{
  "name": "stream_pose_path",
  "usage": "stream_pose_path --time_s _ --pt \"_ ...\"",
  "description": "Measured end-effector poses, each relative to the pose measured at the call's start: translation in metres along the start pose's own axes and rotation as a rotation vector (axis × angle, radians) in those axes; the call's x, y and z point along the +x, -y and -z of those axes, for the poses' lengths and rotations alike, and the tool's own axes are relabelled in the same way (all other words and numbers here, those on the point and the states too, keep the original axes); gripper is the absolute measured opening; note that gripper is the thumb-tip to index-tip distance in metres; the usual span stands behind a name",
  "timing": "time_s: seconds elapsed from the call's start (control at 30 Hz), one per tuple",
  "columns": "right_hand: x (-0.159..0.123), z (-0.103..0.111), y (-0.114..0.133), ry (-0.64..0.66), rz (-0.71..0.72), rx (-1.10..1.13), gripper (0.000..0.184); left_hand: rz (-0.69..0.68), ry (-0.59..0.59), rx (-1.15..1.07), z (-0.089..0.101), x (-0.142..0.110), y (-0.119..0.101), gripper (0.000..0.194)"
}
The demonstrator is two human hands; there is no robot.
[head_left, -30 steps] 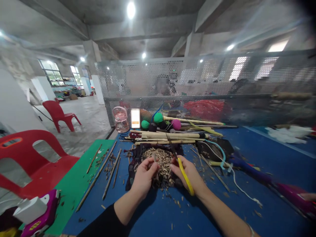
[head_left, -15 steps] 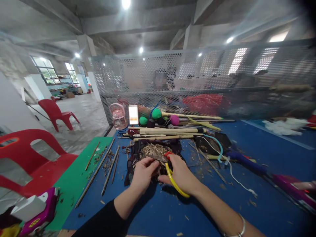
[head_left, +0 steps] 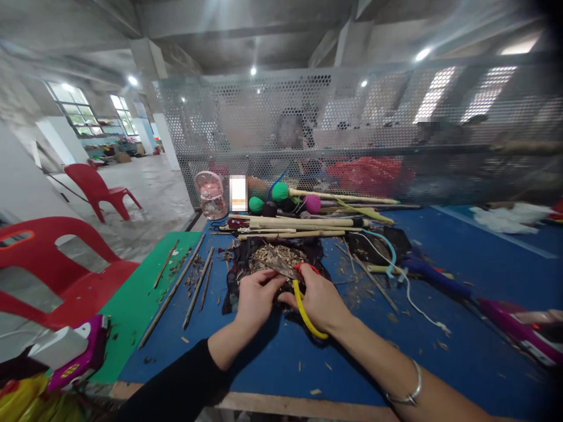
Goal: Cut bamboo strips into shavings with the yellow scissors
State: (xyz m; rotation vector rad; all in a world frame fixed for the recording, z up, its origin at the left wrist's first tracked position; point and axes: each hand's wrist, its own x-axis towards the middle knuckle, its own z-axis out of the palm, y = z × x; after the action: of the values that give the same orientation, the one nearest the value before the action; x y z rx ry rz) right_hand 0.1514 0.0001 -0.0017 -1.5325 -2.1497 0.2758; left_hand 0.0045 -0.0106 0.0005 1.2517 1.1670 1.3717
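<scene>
Apparently mid-snip | right hand [head_left: 319, 300] grips yellow-handled scissors [head_left: 303, 308], blades [head_left: 285, 269] over chips [head_left: 285, 253] on dark cloth [head_left: 234, 280] | left hand [head_left: 256, 298] pinched closed, contents hidden | next cut calls for fingertips clear of blades

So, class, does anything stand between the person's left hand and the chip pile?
Yes, as seen here: the blade of the yellow-handled tool, held in the right hand, crosses between the left hand and the chip pile.

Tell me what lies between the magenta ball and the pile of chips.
Several pale sticks lie crosswise between the magenta ball and the pile of chips, seen in the head view.
</scene>
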Motion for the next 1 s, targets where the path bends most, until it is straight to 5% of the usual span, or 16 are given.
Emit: stream_pose_path --time_s 0.47,0.73,1.0 --pt "0.005 0.000 -0.022 0.112 0.043 0.099 0.033 0.029 -0.026 -0.001 -0.001 -0.004 0.002 0.017" --pt "0.004 -0.001 -0.009 0.058 -0.003 0.034 0.043 0.037 0.023 0.035 0.002 0.005 0.018 0.019" --pt "0.004 -0.006 -0.009 0.088 -0.035 0.078 0.038 0.071 -0.010 0.024 0.001 0.003 0.012 0.022"
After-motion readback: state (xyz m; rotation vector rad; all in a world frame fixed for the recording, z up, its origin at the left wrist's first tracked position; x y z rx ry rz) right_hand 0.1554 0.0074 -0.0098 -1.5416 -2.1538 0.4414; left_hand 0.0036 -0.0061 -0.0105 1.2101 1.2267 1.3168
